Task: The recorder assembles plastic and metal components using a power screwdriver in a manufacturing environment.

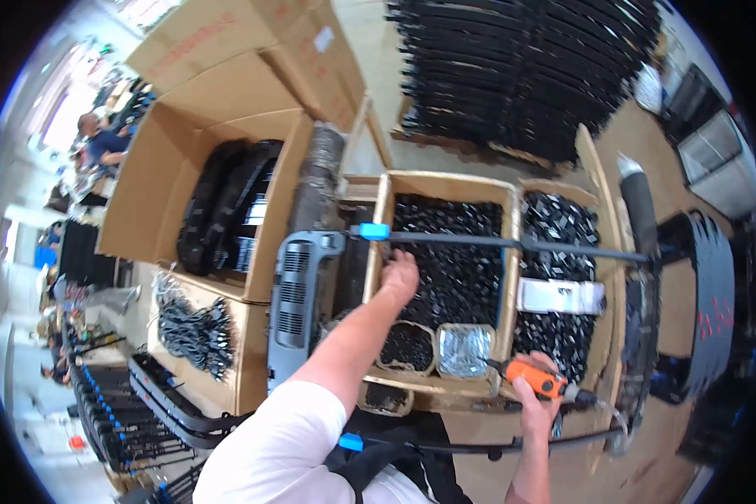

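Steady the orange driver [534,380] beside the silvery tray [466,328], right hand [537,406] wrapped round it, clear of your loosely curled left hand [401,273], contents hidden, by the left wall of the wooden bin [382,198]

The driver [536,380] has a smooth orange plastic shell. Black parts [454,286] look like glossy plastic; the bin [509,260] around them, bare pale wood. The small tray [464,349] shines like metal. Carton [143,197]: matt cardboard. Sleeve [269,437]: matt white cloth.
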### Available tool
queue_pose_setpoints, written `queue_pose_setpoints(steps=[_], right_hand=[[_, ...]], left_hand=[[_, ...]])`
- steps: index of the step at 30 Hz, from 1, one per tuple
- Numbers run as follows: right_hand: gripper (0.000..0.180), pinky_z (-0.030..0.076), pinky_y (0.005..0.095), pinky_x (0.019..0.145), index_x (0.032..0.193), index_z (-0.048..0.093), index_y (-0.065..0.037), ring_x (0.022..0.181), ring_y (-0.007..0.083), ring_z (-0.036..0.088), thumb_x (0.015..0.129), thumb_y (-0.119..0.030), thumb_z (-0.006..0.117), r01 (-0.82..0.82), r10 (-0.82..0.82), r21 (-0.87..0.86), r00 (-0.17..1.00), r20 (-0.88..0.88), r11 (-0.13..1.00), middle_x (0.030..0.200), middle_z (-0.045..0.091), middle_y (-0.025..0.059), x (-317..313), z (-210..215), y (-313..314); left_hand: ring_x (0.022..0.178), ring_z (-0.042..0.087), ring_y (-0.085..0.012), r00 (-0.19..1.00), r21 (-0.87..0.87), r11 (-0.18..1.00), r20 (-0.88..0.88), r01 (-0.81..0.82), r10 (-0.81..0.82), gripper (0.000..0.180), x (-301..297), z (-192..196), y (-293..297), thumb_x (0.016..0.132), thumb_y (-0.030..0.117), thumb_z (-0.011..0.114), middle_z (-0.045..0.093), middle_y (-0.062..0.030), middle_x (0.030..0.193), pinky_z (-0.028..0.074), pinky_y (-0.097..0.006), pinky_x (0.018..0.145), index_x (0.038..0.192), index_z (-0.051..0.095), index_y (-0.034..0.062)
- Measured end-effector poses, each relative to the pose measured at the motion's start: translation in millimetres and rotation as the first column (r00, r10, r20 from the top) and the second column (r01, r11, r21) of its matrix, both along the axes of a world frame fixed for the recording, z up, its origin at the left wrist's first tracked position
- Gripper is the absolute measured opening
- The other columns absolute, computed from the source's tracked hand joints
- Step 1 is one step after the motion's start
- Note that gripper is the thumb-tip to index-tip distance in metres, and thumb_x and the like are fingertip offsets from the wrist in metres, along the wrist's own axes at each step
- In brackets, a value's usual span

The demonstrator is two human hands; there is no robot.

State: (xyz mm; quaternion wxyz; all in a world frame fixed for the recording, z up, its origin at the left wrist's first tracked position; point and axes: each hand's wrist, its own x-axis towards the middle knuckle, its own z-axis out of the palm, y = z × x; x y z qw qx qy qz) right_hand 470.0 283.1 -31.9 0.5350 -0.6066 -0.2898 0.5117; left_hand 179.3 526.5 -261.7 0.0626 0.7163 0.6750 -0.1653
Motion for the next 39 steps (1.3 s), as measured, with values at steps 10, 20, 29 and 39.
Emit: queue_pose_setpoints(steps=[10, 20, 29, 39], right_hand=[[0.057, 0.051, 0.0405, 0.108, 0.137, 0.055, 0.000, 0.117, 0.0248, 0.065, 0.085, 0.001, 0.077, -0.029, 0.039, 0.109, 0.995, -0.091, 0.994, 0.126, 0.068, 0.0174, -44, -69, 75], [0.048, 0.056, 0.0316, 0.072, 0.136, 0.058, -0.004, 0.087, 0.0165, 0.067, 0.091, -0.010, 0.077, 0.020, -0.019, -0.170, 1.000, 0.009, 0.985, 0.106, 0.067, 0.0069, -91, -191, 163], [0.022, 0.061, 0.0489, 0.083, 0.088, 0.075, -0.002, 0.090, 0.0369, 0.075, 0.085, -0.021, 0.066, -0.449, 0.654, -0.641, -0.151, 0.741, 0.622, 0.092, 0.075, 0.0233, -63, -194, 86], [0.035, 0.059, 0.0513, 0.095, 0.106, 0.074, 0.002, 0.106, 0.0442, 0.073, 0.090, -0.029, 0.069, -0.507, 0.633, -0.707, -0.347, 0.692, 0.494, 0.108, 0.075, 0.0280, -53, -234, 67]], left_hand=[[0.094, 0.076, -0.0394, 0.957, 0.007, 0.998, 0.284, 0.061, -0.061, 0.026, -13, 17, -20, 0.103, 0.012, 0.045, 0.063, -0.0256, 0.124, 0.063, -0.050, 0.076, 0.123, 0.057, 0.0015], [0.061, 0.057, -0.0140, -0.521, -0.737, 0.673, 0.554, 0.055, 0.649, 0.023, -42, 129, -114, 0.108, 0.032, 0.052, 0.057, -0.0005, 0.080, 0.044, -0.030, 0.050, 0.106, 0.060, 0.0100], [0.078, 0.059, -0.0119, -0.641, -0.785, 0.583, 0.340, 0.209, 0.688, 0.020, -75, 162, -255, 0.104, 0.023, 0.054, 0.062, 0.0011, 0.094, 0.046, -0.029, 0.066, 0.120, 0.060, 0.0125], [0.069, 0.059, -0.0082, -0.504, -0.788, 0.614, 0.511, 0.050, 0.696, 0.022, -101, 160, -295, 0.106, 0.029, 0.057, 0.063, 0.0015, 0.090, 0.045, -0.025, 0.054, 0.118, 0.064, 0.0118]])
